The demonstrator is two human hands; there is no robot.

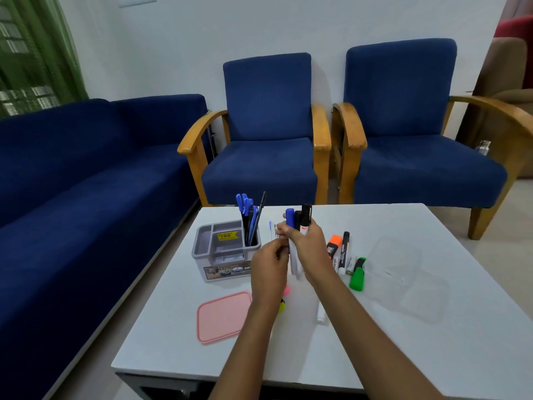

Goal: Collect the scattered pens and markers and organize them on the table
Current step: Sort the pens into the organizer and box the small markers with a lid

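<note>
My right hand grips a bundle of markers upright above the white table; blue and black caps stick out above the fist, white barrels below. My left hand touches the bundle's lower part with curled fingers. A grey desk organizer stands left of the hands, with several blue and black pens upright in its rear right compartment. To the right lie an orange highlighter, a black-capped marker and a green highlighter. A white marker lies between my forearms. Pink and yellow highlighters peek out behind my left wrist.
A pink lid lies flat on the table's near left. A clear plastic container sits on the right. Beyond the table stand two blue armchairs and a blue sofa on the left.
</note>
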